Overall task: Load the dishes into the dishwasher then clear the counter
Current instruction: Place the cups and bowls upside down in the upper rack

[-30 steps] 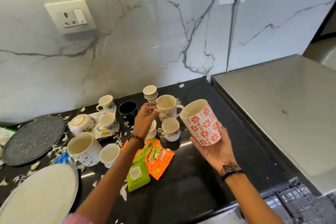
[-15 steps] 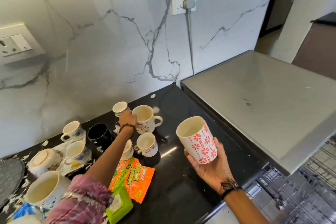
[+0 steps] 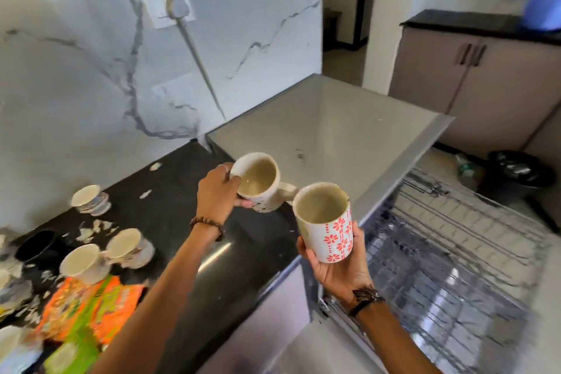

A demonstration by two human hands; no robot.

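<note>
My right hand [image 3: 337, 270] holds a tall white mug with red flowers [image 3: 326, 226] upright above the counter's right end. My left hand [image 3: 217, 191] grips a cream speckled mug [image 3: 261, 182] by its rim, lifted off the black counter [image 3: 243, 252], its handle pointing right and nearly touching the flowered mug. Below and to the right, the dishwasher's wire rack [image 3: 455, 252] is pulled out with nothing showing in it. Several small cups [image 3: 127, 247] stay on the counter at the left.
Orange and green snack packets [image 3: 91, 313] and white scraps lie at the counter's left front. The dishwasher's grey top [image 3: 334, 130] sits behind the mugs. A plug and cord [image 3: 179, 9] hang on the marble wall. A brown cabinet [image 3: 485, 76] stands at the far right.
My left hand has lifted the cream mug off the counter and carried it right, beside the flowered mug. The view has swung right, showing the open rack.
</note>
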